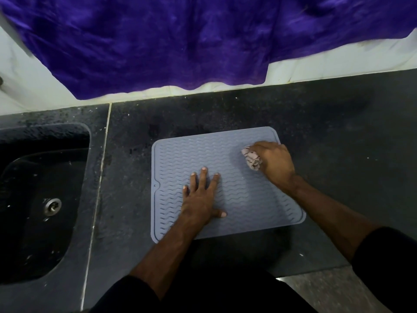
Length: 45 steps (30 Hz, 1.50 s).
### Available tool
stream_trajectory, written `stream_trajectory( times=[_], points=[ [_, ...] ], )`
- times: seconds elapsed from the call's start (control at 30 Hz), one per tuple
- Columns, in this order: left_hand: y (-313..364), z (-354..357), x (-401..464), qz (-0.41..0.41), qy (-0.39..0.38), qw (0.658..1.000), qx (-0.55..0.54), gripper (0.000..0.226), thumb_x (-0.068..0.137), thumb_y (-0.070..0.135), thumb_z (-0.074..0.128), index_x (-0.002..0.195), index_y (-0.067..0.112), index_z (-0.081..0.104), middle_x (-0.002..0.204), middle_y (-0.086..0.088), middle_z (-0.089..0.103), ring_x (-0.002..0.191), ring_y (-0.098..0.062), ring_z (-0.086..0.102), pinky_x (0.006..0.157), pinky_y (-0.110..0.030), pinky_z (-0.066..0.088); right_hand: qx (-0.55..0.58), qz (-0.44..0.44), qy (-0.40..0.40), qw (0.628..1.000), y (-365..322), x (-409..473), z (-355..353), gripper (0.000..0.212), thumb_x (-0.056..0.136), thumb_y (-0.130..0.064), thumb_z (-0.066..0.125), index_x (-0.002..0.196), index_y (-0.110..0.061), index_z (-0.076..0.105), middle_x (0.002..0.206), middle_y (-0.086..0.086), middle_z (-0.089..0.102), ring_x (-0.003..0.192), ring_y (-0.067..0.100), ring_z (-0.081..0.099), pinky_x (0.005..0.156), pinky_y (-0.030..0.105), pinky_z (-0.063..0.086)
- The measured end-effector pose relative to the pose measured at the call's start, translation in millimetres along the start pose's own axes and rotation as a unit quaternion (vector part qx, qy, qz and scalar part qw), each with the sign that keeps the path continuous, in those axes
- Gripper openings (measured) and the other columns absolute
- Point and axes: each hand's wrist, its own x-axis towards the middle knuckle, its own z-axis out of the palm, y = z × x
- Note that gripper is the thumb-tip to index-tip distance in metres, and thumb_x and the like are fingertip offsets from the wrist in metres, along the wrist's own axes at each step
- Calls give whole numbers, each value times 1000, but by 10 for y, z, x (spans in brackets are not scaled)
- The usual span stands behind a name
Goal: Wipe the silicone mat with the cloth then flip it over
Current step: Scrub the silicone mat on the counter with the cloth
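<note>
A blue-grey silicone mat (228, 184) with a wavy ridged pattern is seen lying flat on the dark stone counter (327, 123), ridged side up, near the counter's front edge and well to the right of the sink. It is pinned down by the left hand (200, 199), which is laid flat on the mat's lower middle with fingers straight and spread and the thumb out to the side. A bunched pale cloth (251, 158) with dark markings is gripped by the right hand (274, 160), fingers curled round it, and is pressed onto the mat near its far right corner. No brand, label or writing can be read on the mat or the cloth. To the left, a black sink (45, 199) with a metal drain (52, 206) is set into the counter. Along the back, a purple fabric (180, 41) is draped over a white surface.
</note>
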Motion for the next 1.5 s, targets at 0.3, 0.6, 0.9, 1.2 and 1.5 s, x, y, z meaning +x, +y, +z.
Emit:
stream_trajectory(
  times=[0.3, 0.6, 0.9, 1.2, 1.5],
  points=[
    [-18, -5, -25, 5, -3, 1000, 0, 117, 77, 53, 71, 150, 33, -18, 154, -3, -35, 143, -33, -26, 117, -58, -2, -71, 29, -34, 996, 231, -198, 10, 36, 82, -19, 69, 118, -17, 64, 122, 5, 63, 108, 31, 59, 86, 41, 44],
    [12, -32, -17, -1, -11, 1000, 2, 118, 77, 52, 72, 150, 33, -19, 154, -4, -35, 142, -34, -27, 117, -58, -3, -7, -6, -27, 1000, -80, 129, 5, 35, 90, -27, 61, 123, -19, 62, 129, 5, 60, 117, 29, 55, 100, 42, 42],
    [-4, -29, -26, 8, -7, 1000, 1, 117, 77, 52, 72, 150, 32, -18, 154, -5, -35, 143, -34, -26, 117, -58, -2, -54, 76, -26, 995, 396, 26, 16, 34, 87, -31, 67, 119, -20, 64, 124, 4, 63, 112, 29, 57, 91, 41, 43],
    [2, -18, 1, 0, -5, 1000, 3, 117, 77, 53, 71, 150, 34, -18, 154, -3, -35, 143, -34, -27, 116, -57, -4, -61, -38, -49, 996, -176, -254, 117, 61, 67, -10, 80, 124, -16, 62, 129, 7, 60, 117, 32, 56, 97, 44, 43],
    [0, -11, -7, 4, -6, 1000, 1, 116, 78, 52, 71, 150, 33, -18, 154, -4, -36, 142, -34, -27, 117, -57, -4, -77, 69, -23, 994, 290, -327, -46, 35, 83, -26, 67, 118, -22, 65, 121, 3, 65, 105, 30, 60, 87, 42, 48]
  ],
)
